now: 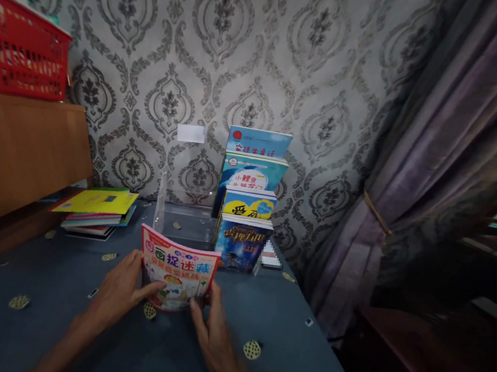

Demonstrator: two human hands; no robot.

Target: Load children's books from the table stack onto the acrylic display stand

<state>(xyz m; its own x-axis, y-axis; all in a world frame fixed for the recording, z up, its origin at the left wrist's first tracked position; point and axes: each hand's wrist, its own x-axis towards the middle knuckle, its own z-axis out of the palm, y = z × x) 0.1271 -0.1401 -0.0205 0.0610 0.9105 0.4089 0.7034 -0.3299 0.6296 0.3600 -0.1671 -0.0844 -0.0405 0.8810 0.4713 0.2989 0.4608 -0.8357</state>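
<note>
The book (178,280) is held upright, slightly bowed, between the left hand (118,291) and the right hand (214,328). It is gripped at both side edges, with the thumbs laid on the front cover and the other fingers wrapped towards the back, where they are partly hidden.

Just beyond the fingers, a clear rack (161,199) is stood on the table (298,363); its lower front is partly covered from view by the book (its clear walls are hard to make out against the wallpaper (222,36)). The rack's right side, beyond the right fingers, is taken up by a stepped row (240,246) of upright books, by which any way through there is blocked. A white label (191,133) is seen above the rack's left part.

Beyond the left fingers and further left, a loose pile (99,203) of books is laid flat. Higher up on that side, a red basket (19,49) is set on a wooden cabinet (19,150). Well right of the right fingers, a curtain (397,169) is gathered by a tie (375,214).
</note>
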